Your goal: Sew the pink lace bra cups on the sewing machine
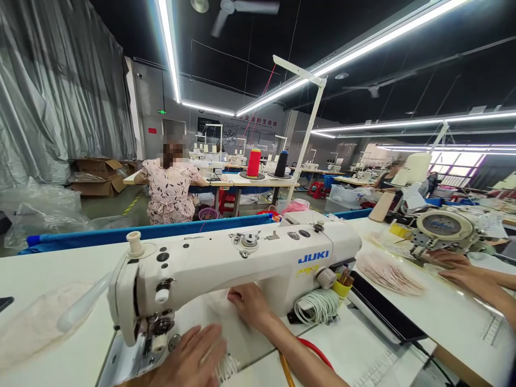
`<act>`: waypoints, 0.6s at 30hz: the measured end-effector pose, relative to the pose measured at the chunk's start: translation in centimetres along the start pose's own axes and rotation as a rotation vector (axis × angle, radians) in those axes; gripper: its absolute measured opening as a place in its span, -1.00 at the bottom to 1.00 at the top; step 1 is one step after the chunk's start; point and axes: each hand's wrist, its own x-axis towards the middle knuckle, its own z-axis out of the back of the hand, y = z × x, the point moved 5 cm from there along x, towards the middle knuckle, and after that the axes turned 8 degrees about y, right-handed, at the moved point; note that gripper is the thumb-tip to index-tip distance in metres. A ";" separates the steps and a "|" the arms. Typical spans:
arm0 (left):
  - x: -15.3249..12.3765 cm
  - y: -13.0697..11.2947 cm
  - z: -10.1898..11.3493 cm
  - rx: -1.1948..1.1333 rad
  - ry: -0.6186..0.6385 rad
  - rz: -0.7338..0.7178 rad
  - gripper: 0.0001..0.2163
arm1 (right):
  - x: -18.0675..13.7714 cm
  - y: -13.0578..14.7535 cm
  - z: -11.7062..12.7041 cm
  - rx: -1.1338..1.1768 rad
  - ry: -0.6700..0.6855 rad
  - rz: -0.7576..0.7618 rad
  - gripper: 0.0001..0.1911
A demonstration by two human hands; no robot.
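Observation:
A white JUKI sewing machine [242, 263] spans the table before me. My left hand [193, 352] is low beside the needle area, fingers stretched out and slightly blurred by motion. Below its fingertips lies a small bundle of white cord or elastic [228, 368]. My right hand [248, 305] reaches under the machine's arm with its fingers curled together. Something pale lies by those fingertips, too faint to make out. To the left of the machine head, a pale fabric piece [36, 328] lies flat on the table, with a translucent strip [83, 306] over it.
A coil of pale cord [316, 306] and a yellow cup of tools [342, 286] sit by the machine's right end. A black tray [382, 306] is further right. At the neighbouring machine [443, 226], a co-worker's hands [455, 266] work near stacked pale pieces [391, 274].

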 end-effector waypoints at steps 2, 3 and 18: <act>2.8 1.1 -0.2 -0.041 0.115 0.115 -0.60 | -0.7 0.3 0.7 0.037 -0.050 0.022 -0.85; 4.0 1.3 -0.3 -0.059 0.137 0.144 -0.61 | -1.1 0.6 1.1 0.056 -0.080 0.036 -0.86; 4.2 -3.4 2.6 -0.627 0.171 0.332 -0.55 | -16.1 6.5 7.6 0.269 -0.128 0.163 -0.69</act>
